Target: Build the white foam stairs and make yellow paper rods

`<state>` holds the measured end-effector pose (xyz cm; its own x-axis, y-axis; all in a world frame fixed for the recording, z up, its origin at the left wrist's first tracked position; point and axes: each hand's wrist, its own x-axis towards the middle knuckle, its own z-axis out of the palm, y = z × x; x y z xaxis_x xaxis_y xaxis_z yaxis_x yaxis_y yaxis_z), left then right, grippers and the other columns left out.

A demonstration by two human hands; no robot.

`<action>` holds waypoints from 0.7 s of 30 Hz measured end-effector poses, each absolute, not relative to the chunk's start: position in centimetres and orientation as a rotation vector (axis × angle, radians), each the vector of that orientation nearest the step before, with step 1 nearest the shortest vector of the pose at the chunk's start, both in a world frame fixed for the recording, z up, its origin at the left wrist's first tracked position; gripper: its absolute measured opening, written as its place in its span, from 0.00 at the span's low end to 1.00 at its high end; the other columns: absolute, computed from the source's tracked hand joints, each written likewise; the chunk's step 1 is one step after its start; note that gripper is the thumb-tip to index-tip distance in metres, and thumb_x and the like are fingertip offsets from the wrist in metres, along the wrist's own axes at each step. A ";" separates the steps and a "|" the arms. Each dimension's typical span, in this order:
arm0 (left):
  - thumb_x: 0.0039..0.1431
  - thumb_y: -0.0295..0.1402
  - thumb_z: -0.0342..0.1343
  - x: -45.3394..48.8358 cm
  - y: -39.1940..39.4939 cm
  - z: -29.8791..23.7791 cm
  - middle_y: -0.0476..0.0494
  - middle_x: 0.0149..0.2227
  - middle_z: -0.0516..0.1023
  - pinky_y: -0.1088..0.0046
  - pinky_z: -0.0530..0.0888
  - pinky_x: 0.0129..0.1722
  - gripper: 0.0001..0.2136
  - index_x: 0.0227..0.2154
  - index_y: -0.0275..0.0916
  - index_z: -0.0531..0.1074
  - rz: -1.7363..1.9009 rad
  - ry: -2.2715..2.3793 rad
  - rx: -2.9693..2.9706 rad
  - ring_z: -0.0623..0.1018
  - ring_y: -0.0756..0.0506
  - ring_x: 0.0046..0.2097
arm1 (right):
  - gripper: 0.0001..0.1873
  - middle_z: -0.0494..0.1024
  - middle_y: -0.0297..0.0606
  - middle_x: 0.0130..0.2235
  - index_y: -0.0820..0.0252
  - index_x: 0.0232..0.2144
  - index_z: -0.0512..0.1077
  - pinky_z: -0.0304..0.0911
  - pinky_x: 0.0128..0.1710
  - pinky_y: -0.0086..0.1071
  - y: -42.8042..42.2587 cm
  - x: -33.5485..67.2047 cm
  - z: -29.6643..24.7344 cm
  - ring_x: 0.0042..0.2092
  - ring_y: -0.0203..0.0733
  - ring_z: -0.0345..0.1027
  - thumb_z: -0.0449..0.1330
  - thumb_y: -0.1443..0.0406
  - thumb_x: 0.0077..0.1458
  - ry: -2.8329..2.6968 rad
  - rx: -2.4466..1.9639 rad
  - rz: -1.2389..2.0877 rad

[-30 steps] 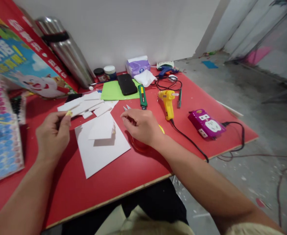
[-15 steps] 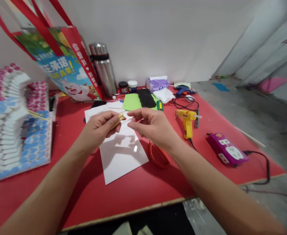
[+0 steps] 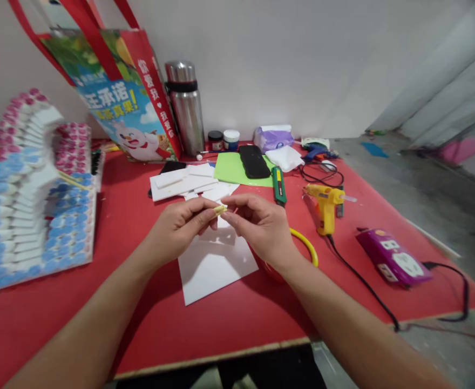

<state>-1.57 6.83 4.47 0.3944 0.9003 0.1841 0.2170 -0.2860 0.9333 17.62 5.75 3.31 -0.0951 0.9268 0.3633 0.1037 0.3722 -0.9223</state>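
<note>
Between the thumb and fingers of my left hand [image 3: 181, 229] is a small, pale yellow strip [image 3: 220, 209], pinched above the table. My right hand [image 3: 259, 221] meets it from the other side, thumb and forefinger closed at the strip's right end. A bit of red shows by the right fingertips, too small to name. Beneath both hands lies a white sheet [image 3: 211, 278], partly in shadow. A yellow curved loop [image 3: 308, 246] shows past my right wrist, which hides part of it and of a red one.
White card pieces [image 3: 176, 183], a green utility knife [image 3: 278, 186] and a black phone [image 3: 255, 162] lie beyond my hands. To the right are a yellow glue gun [image 3: 325, 208] and a purple power strip [image 3: 393, 256]. A blue-and-white paper model [image 3: 67, 237] stands left, near a steel flask [image 3: 187, 111].
My hands have come together, the right fingertips closing onto the yellow strip's end where a gap was before. The view has swung left, so things appear farther right.
</note>
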 end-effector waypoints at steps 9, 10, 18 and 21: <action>0.70 0.37 0.53 -1.7 6.9 4.4 0.49 0.32 0.77 0.75 0.69 0.35 0.10 0.39 0.39 0.77 0.944 0.982 1.999 0.73 0.51 0.32 | 0.08 0.80 0.36 0.33 0.59 0.39 0.79 0.64 0.27 0.29 5.6 17.8 3.1 0.29 0.33 0.69 0.68 0.63 0.58 -1.560 -0.952 0.859; 0.70 0.36 0.53 -1.7 6.9 4.3 0.49 0.32 0.77 0.75 0.69 0.35 0.10 0.40 0.39 0.77 0.946 0.981 2.042 0.74 0.51 0.33 | 0.08 0.80 0.36 0.33 0.59 0.39 0.79 0.64 0.28 0.29 5.6 17.8 3.0 0.29 0.33 0.70 0.68 0.63 0.58 -1.572 -0.952 0.835; 0.70 0.28 0.48 -2.0 7.3 4.0 0.43 0.35 0.77 0.72 0.70 0.38 0.09 0.41 0.36 0.75 0.954 0.954 2.505 0.76 0.46 0.38 | 0.03 0.81 0.34 0.34 0.58 0.37 0.77 0.66 0.29 0.27 5.6 18.0 2.6 0.28 0.31 0.72 0.65 0.65 0.61 -1.729 -0.972 0.638; 0.70 0.26 0.48 -2.0 7.3 4.0 0.42 0.36 0.79 0.69 0.71 0.39 0.10 0.44 0.36 0.75 0.908 0.960 2.620 0.76 0.45 0.39 | 0.04 0.80 0.32 0.31 0.59 0.36 0.76 0.66 0.27 0.27 5.5 17.9 2.6 0.25 0.30 0.72 0.64 0.64 0.62 -1.720 -0.979 0.729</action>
